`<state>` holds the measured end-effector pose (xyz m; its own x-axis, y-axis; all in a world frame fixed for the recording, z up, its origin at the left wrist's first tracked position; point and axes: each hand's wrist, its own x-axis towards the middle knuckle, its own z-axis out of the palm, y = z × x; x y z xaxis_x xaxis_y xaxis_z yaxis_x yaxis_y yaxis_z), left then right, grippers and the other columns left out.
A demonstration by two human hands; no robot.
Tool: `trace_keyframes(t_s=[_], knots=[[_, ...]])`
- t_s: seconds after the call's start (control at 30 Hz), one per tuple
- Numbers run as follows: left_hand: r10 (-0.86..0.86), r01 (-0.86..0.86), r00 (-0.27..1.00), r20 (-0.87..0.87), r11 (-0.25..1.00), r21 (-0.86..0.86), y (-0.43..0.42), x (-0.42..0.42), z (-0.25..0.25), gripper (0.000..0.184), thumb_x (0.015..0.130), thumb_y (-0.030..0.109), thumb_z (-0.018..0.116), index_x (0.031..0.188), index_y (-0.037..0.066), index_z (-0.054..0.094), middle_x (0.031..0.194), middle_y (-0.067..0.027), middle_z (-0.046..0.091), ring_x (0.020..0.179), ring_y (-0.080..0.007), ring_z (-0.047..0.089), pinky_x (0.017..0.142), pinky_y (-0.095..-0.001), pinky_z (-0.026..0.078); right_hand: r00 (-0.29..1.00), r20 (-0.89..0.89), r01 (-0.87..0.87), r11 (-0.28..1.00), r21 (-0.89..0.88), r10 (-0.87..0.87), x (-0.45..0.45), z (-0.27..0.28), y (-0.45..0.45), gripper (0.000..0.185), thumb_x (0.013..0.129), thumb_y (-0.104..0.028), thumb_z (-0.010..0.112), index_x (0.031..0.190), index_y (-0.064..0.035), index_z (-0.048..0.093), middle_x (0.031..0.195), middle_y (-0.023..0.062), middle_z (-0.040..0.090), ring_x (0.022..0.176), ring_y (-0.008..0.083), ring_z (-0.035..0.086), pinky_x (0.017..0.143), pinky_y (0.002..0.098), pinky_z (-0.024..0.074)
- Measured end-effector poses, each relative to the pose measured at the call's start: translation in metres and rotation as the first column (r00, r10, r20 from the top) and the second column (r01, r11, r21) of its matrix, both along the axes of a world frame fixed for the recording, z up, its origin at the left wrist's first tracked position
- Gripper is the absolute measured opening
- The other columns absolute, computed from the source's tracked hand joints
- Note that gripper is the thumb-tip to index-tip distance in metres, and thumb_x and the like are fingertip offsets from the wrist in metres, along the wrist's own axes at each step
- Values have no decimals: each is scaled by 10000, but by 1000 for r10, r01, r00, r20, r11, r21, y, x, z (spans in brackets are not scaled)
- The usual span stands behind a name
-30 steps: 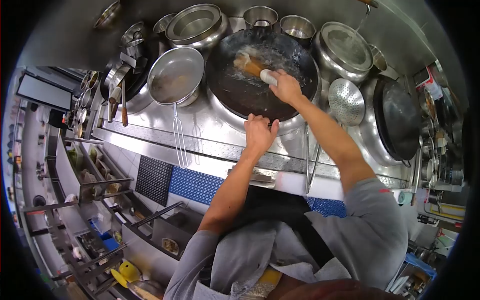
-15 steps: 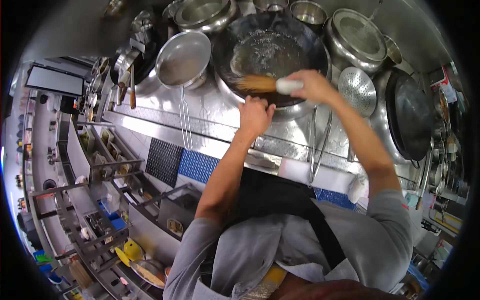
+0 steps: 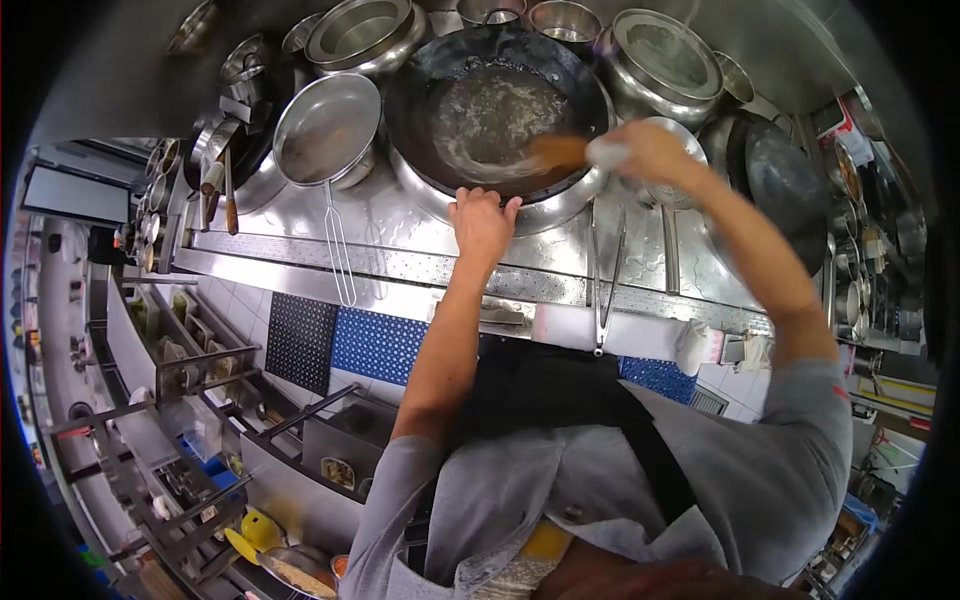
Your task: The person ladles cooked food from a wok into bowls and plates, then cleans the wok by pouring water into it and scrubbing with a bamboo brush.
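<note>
A large black wok (image 3: 412, 115) sits in a round steel burner ring, with murky, foamy water (image 3: 500, 110) in its bowl. My left hand (image 3: 484, 228) is closed over the wok's near rim, its fingers bent over the edge. To the right, my right hand (image 3: 655, 155) grips the pale wrapped handle of a wok brush (image 3: 560, 153). The brown bristles are blurred by motion and touch the right side of the wok's inside. Partly behind my right hand lies a perforated skimmer (image 3: 683, 133).
A long-handled mesh strainer (image 3: 325, 135) rests on a pot at the left. Long tongs (image 3: 605, 285) lie over the counter's front edge. Lidded steel pots (image 3: 665, 60) stand at the back, and a second dark wok (image 3: 790, 190) is at the right.
The brush and my right hand have swept from the wok's near side to its right side. My left hand stays on the rim. The camera view has shifted a little.
</note>
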<state>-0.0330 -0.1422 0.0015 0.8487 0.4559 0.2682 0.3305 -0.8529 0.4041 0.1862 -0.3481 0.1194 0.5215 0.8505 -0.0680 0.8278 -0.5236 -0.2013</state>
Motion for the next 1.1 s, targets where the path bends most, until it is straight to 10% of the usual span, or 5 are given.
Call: trace_keyframes(t_s=[0.5,0.67,0.97,1.0,1.1], knots=[[-43,63,982,182,993,-102,20,3,-17,340,824,289,781,627,32,677,765,-123,608,889,-353,525,773,-482,433,986,86,119,970,211,-140,64,-106,83,549,813,-237,758,1342,-183,624,1126,156,676,1021,374,685,909,495,541],[-41,48,972,231,999,-26,13,9,-26,363,802,293,791,587,30,665,698,-122,588,830,-343,527,747,-469,444,829,-418,542,716,440,-371,3,-147,197,575,749,-314,845,1286,-206,670,1152,158,717,1058,372,688,925,475,544],[217,-179,818,532,976,-123,8,-3,-29,277,820,211,809,941,24,645,879,-94,596,843,-287,537,774,-448,442,912,-305,-92,860,501,275,-48,-78,129,528,754,-280,790,1252,-136,689,1153,172,716,1078,379,674,968,445,520],[358,-313,703,614,932,-184,3,-4,-33,318,831,208,812,1023,31,630,911,-81,593,843,-269,539,783,-441,443,902,-318,-143,898,416,291,-45,-55,98,520,752,-267,800,1244,-134,698,1152,167,716,1077,369,675,968,445,516],[644,-16,759,-93,-123,-992,-3,-13,-6,306,1038,329,547,1116,35,508,962,-87,586,1005,-247,586,943,-438,443,980,-187,-66,997,37,71,-11,-13,30,453,770,-273,815,1200,-158,731,1143,153,697,1117,350,638,997,442,493]])
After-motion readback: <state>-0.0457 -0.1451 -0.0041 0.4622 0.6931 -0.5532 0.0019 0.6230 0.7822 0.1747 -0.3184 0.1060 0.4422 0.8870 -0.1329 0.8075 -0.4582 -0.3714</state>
